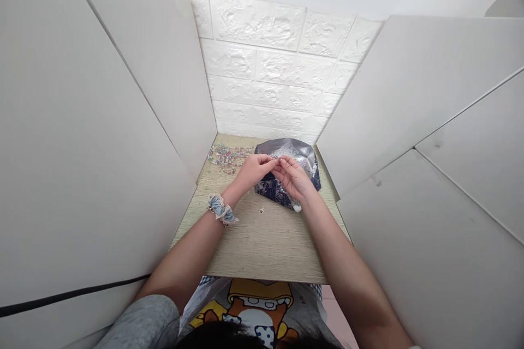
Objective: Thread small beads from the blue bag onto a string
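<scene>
My left hand [257,168] and my right hand [291,175] meet above a dark blue patterned bag [269,190] with a shiny silver lining [286,147]. The fingertips of both hands are pinched together, and whatever they hold is too small to make out. Left of the bag lies a heap of multicoloured beaded strands [227,157] on the wooden tabletop [262,248]. A tiny metallic piece [262,210] rests on the table just in front of the bag. Around my left wrist sits a blue and white scrunchie [222,209].
Grey-white panels rise close on the left [102,92] and on the right [409,92]. A white brick-patterned wall [270,71] closes off the back. A black cable [73,295] runs along the lower left panel.
</scene>
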